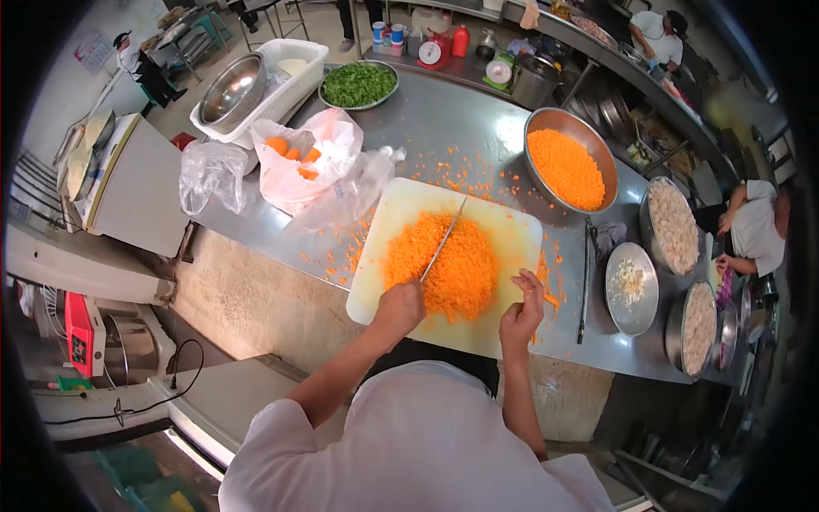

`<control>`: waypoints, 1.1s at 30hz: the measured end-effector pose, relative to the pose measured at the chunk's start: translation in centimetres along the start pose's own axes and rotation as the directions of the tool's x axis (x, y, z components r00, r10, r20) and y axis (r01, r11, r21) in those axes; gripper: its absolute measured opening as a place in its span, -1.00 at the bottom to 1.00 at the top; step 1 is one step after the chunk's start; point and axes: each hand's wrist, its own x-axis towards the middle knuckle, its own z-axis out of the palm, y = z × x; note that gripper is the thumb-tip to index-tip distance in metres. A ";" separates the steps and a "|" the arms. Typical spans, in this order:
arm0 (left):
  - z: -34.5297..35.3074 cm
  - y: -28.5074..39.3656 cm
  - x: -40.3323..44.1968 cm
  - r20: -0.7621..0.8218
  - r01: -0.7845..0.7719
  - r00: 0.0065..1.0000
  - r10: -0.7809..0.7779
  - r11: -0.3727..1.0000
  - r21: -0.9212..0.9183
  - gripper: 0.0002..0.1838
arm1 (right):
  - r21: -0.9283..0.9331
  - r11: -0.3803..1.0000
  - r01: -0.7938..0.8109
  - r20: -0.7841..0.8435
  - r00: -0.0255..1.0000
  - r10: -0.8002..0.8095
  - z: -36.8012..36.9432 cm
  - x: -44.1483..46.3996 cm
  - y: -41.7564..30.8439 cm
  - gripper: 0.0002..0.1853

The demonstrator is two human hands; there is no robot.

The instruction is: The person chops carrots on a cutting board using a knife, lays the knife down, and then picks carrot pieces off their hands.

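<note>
My left hand is closed around the handle of a kitchen knife, its blade lying across a heap of finely chopped carrot. Under the heap is a white cutting board, set at an angle near the table's edge. By the board's right side, my right hand is held up with fingers loosely bent and apart, and I see nothing in it. Carrot bits are scattered around the board. Behind it, a plastic bag holds whole carrots.
On the steel table stand a bowl of chopped carrot, a bowl of greens, a white basket and a bowl with pale chopped bits. A dark rod lies to the right. A co-worker stands at far right.
</note>
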 end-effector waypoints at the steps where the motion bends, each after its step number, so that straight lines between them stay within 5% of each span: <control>1: -0.1 -0.1 -0.1 0.011 0.010 1.000 -0.010 1.000 0.007 -0.88 | 0.015 1.000 0.006 -0.023 1.000 -0.006 0.0 0.4 -0.7 -0.53; 9: 0.7 -1.3 0.1 -0.008 -0.002 1.000 0.001 1.000 -0.026 -0.83 | 0.101 0.992 0.076 -0.017 0.997 -0.075 0.9 0.0 0.4 -0.74; 11: 0.9 -1.6 0.1 0.003 -0.058 0.998 0.058 0.998 -0.020 -0.81 | 0.109 0.994 -0.026 0.064 0.998 0.019 1.0 -0.3 -0.5 -0.85; 13: 0.3 -1.1 0.1 -0.032 -0.052 0.998 0.050 0.997 -0.059 -0.79 | 0.067 0.995 0.074 0.066 0.995 -0.078 1.0 -0.2 -0.7 -0.74; 17: -0.6 -0.1 0.2 0.007 0.019 1.000 -0.019 1.000 0.002 -0.78 | 0.032 0.997 -0.070 0.145 0.987 0.065 0.3 0.0 -2.4 -0.61; 19: -0.6 0.1 0.3 0.028 0.029 0.999 -0.029 1.000 0.006 -0.78 | -0.027 0.990 0.136 0.145 0.981 -0.131 0.6 0.2 -2.6 -0.53; 26: -0.6 0.0 0.6 0.039 -0.018 0.999 0.018 1.000 0.010 -0.77 | 0.051 0.999 -0.008 0.086 0.996 0.004 1.2 -1.5 -2.3 -0.52; 32: -0.1 -0.8 0.4 0.031 -0.005 1.000 0.005 1.000 -0.005 -0.77 | 0.006 1.000 0.002 0.194 0.981 -0.003 0.8 -2.6 -2.1 -0.69; 33: -0.2 -0.8 0.4 0.026 -0.003 1.000 0.004 1.000 -0.009 -0.76 | 0.079 0.988 -0.135 0.109 0.986 0.126 1.2 -3.3 -2.0 -0.70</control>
